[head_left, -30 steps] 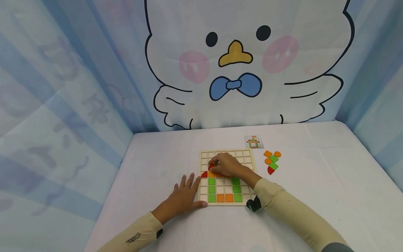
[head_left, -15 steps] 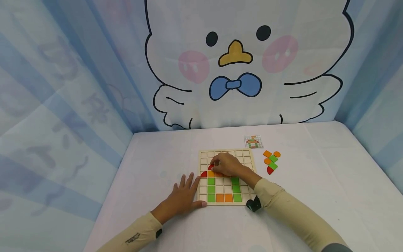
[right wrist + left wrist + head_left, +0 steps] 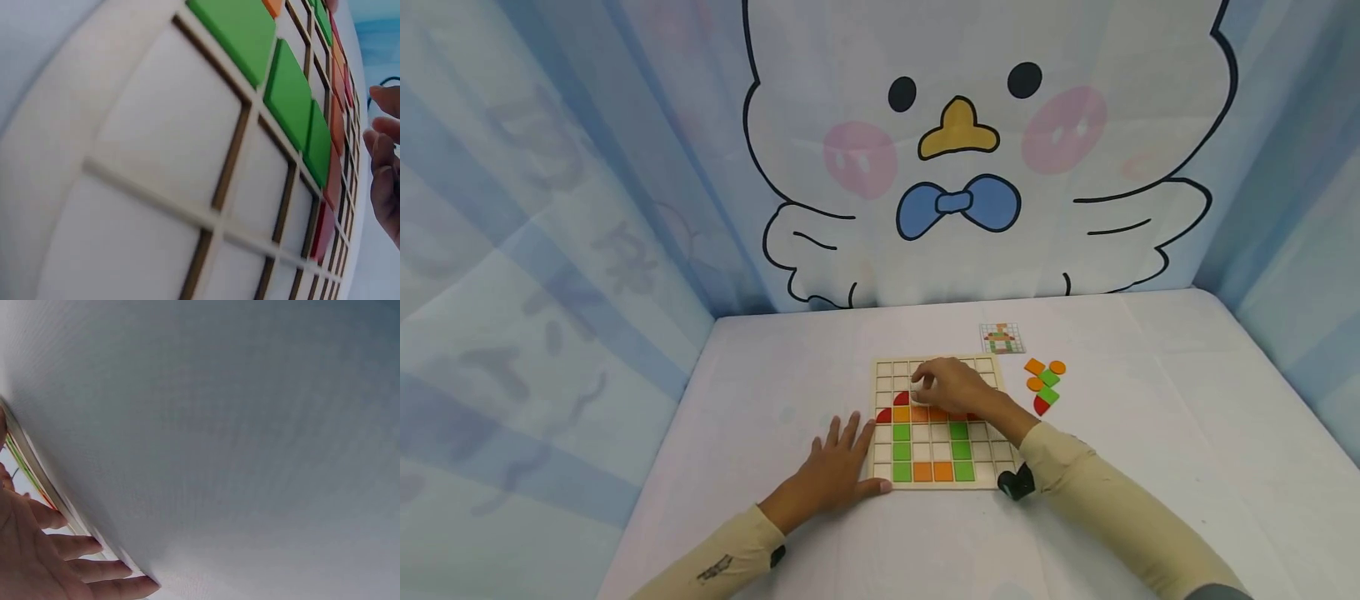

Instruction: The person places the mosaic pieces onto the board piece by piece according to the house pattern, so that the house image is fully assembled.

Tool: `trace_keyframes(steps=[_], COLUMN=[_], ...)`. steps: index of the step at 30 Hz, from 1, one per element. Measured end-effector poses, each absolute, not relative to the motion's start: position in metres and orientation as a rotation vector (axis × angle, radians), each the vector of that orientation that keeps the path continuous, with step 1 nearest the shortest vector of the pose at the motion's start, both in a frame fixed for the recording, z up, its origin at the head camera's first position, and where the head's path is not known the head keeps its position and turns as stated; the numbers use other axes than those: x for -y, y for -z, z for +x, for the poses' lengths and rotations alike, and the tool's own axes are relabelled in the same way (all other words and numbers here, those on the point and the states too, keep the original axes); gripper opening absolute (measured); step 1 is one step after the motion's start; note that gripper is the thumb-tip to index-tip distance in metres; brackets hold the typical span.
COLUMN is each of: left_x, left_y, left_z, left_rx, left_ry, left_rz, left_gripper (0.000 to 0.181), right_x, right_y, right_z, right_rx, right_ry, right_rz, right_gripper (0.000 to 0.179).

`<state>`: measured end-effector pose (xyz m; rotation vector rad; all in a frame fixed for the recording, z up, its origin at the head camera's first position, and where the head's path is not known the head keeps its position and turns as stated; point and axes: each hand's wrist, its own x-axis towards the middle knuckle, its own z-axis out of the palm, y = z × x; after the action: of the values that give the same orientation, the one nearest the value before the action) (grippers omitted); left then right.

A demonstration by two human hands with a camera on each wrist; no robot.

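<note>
A wooden grid board [image 3: 882,454] lies on the table, with green square tiles [image 3: 902,451], orange square tiles [image 3: 922,472] and red curved-edge pieces in its cells. My left hand [image 3: 833,469] rests beside the board's left edge, its straight fingers spread and touching the rim. Over the upper middle of the board hovers my right hand [image 3: 957,387], fingers loosely bent and holding nothing. Just left of its fingertips a red curved-edge piece [image 3: 901,399] sits in a cell. In the right wrist view the fingers [image 3: 384,137] are apart from the tiles. Part of the orange row is hidden under the right hand.
To the right of the board lie several loose pieces: orange rounds [image 3: 1057,367], an orange square [image 3: 1034,367], green pieces [image 3: 1048,378] and a red piece [image 3: 1041,405]. A small pattern card [image 3: 1002,338] lies behind the board. Curtains [image 3: 587,250] surround the white table [image 3: 760,383].
My right hand has let go of the red curved-edge piece, which stays in its cell, and has moved slightly to the right. The left hand has stayed in place.
</note>
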<state>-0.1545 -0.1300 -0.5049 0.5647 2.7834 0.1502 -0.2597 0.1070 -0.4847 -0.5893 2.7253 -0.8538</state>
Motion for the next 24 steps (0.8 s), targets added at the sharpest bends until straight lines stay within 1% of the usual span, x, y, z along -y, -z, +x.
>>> trace_keyframes(steps=[10, 16, 24], left_x=[0.129, 0.128, 0.127], left_y=[0.498, 0.501, 0.503], left_z=[-0.152, -0.152, -0.152], left_rx=[-2.777, -2.758, -2.763], left_ry=[-0.193, -0.204, -0.214], left_rz=[0.537, 0.514, 0.503], left_gripper=[0.099, 0.100, 0.101], right_x=[-0.158, -0.187, -0.229], right_y=[0.477, 0.476, 0.480], right_z=[-0.254, -0.244, -0.238], right_rx=[-2.792, -2.782, -2.771], right_ry=[0.854, 0.934, 0.932], right_rz=[-0.557, -0.587, -0.547], right_gripper=[0.033, 0.029, 0.024])
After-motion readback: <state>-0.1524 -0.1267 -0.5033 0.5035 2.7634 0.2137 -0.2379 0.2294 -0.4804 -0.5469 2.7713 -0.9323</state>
